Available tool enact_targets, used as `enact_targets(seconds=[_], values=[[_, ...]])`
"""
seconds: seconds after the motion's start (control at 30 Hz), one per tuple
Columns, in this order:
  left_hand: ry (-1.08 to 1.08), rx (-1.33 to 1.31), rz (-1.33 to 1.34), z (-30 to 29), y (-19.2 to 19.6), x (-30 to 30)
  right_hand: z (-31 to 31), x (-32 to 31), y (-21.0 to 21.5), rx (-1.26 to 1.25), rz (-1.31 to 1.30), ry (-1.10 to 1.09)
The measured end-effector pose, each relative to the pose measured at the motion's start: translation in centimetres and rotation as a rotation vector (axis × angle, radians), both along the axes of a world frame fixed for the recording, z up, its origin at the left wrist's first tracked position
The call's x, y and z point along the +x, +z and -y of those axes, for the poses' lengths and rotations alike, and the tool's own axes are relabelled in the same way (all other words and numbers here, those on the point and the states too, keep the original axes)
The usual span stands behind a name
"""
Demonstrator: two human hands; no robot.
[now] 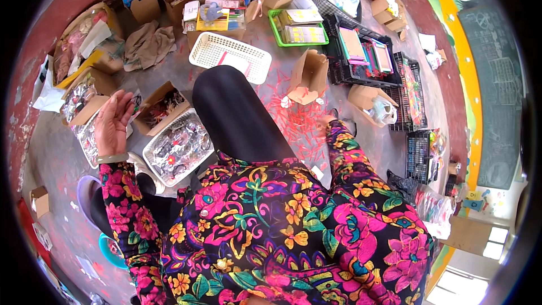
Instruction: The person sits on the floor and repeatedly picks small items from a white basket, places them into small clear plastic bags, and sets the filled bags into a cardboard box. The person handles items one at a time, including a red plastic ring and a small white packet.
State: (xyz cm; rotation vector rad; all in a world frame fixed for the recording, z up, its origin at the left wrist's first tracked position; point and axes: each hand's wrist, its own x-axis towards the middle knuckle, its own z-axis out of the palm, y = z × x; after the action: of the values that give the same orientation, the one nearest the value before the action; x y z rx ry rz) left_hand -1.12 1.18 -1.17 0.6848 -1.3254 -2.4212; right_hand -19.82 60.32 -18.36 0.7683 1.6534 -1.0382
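Observation:
My left hand (pixel 114 124) is raised on the left, palm showing, its fingers loosely curled and apart with nothing in them. Beside it stand an open cardboard box (pixel 148 127) of small dark items and a white basket (pixel 164 176) full of clear-wrapped pieces. My right hand (pixel 324 122) is low over the floor at the right, by many thin red strips (pixel 299 127) scattered there. Its fingers are small and partly hidden by the sleeve, so their grip is unclear. An upright open cardboard box (pixel 308 79) stands just beyond it.
Beyond my knee lies a white perforated basket (pixel 261 59). A green basket (pixel 324 39) of packets and black crates (pixel 367 81) stand farther back and right. Stuffed cardboard boxes (pixel 145 10) line the far wall. A purple tub (pixel 84 195) is at my left; a cardboard box with a plastic bag (pixel 385 112) is right.

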Motion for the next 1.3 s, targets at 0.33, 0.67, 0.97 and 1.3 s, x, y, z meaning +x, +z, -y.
enact_targets(seconds=[0.33,0.67,0.97,1.3], values=[[-0.024,0.086,-0.118,-0.8,2.2,-0.3,22.9,-5.4,13.7,-0.29,-1.036,0.301],[0.171,0.042,-0.249,0.1,4.2,0.5,49.0,3.8,23.1,-1.005,-0.804,0.797],[0.195,0.107,-0.193,0.0,4.2,1.9,50.3,5.2,22.2,-1.09,-0.683,0.688],[0.205,0.008,-0.007,-0.3,3.7,1.1,49.6,4.7,21.9,-1.065,-0.656,0.625]])
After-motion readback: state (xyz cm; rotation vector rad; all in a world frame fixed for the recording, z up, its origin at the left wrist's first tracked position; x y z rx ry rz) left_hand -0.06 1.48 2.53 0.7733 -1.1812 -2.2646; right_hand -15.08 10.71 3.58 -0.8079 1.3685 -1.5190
